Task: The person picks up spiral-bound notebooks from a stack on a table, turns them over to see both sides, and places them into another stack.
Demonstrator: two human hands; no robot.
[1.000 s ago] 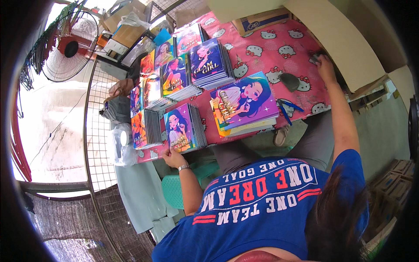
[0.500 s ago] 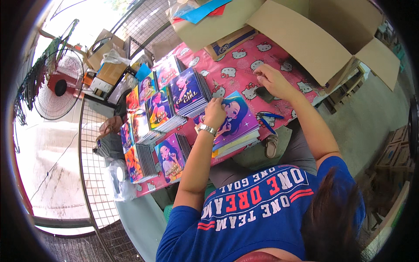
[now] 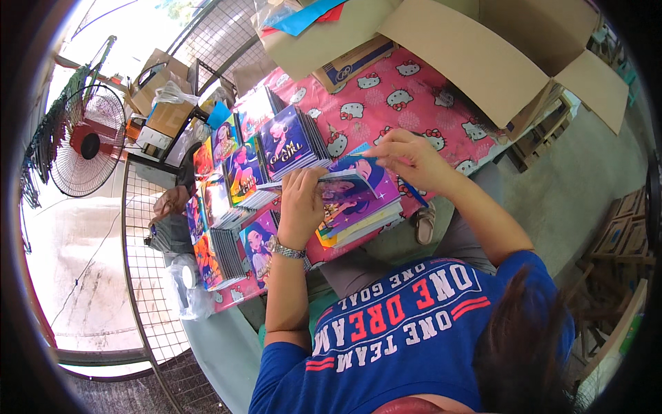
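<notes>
My left hand (image 3: 301, 207), with a metal-band watch at its wrist, is closed around the spine side of a thin notebook (image 3: 348, 185). The notebook is lifted and tilted over a stack of purple illustrated covers (image 3: 380, 205), which has white and yellow sheets beneath. My right hand (image 3: 417, 162) is raised near the notebook's far right corner, thumb and fingertips pinched together. Whether they hold a page edge or something small is too fine to make out. A blue pen-like tool (image 3: 415, 194) lies partly hidden beside the stack, below my right hand.
Several piles of colourful notebooks (image 3: 289, 141) fill the table's left part. The pink patterned tablecloth (image 3: 376, 96) shows beyond my hands. A large open cardboard box (image 3: 469, 58) stands at the far right, a flat carton (image 3: 358, 63) at the back. At left stands a fan (image 3: 89, 145).
My left hand has moved left and nearer, lifting and tilting a notebook off the stack. My right hand has come left and down toward its corner. The dark item under it is no longer visible.
</notes>
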